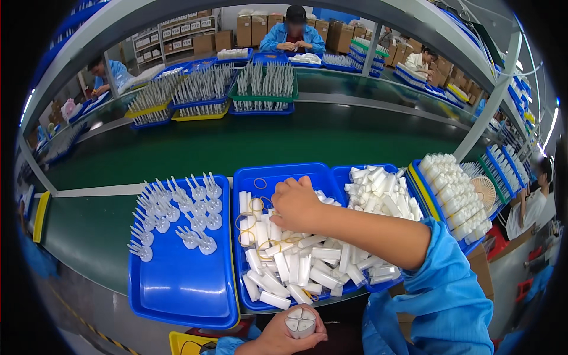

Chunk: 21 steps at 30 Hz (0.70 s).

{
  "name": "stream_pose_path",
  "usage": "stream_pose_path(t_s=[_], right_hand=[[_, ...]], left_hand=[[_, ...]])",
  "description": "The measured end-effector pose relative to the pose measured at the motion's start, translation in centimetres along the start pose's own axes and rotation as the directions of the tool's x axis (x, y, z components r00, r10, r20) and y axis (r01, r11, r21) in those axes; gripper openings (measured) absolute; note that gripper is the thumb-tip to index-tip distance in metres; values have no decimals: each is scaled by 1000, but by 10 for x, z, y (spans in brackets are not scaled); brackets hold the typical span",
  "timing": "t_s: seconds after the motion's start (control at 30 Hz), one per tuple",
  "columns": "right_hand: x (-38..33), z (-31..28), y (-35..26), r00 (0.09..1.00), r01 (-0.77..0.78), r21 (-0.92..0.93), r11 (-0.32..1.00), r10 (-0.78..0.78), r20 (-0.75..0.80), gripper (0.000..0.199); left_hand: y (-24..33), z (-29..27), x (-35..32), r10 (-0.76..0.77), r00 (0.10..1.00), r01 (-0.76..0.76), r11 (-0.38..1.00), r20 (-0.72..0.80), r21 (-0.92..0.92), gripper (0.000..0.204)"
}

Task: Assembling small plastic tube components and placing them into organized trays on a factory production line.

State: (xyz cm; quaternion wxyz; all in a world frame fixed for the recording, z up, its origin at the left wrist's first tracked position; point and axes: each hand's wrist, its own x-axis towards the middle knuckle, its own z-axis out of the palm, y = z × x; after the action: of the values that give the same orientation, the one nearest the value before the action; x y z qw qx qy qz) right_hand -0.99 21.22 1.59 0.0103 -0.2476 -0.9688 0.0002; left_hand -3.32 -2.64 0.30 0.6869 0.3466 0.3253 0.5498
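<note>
A blue plastic tray (177, 290) at the near left carries rows of small white pronged plastic pieces (177, 216) standing upright, and a further blue tray (414, 177) at the right is stacked with white ribbed cylinders (455, 192). Beyond them runs a dark green conveyor belt (236, 145), and on its far side stand green, yellow and blue trays (263, 97) packed with upright grey-white spiked parts. Across the belt a person in a blue coat (294, 35) sits before brown cardboard boxes (251, 26).
</note>
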Motion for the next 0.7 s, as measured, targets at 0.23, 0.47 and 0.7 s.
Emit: stream_pose_path(t_s=[0.23,0.47,0.7], right_hand=[[0,-12,4,999,-33,190,981,33,1,15],[-43,-63,8,980,190,672,716,-100,-170,17],[-120,-68,-19,964,214,857,470,-243,-108,14]], left_hand=[[-13,-18,-6,52,974,-50,999,-221,14,26],[2,-14,14,330,858,-368,929,-394,-23,27],[7,-10,10,330,925,-374,880,-189,-294,25]])
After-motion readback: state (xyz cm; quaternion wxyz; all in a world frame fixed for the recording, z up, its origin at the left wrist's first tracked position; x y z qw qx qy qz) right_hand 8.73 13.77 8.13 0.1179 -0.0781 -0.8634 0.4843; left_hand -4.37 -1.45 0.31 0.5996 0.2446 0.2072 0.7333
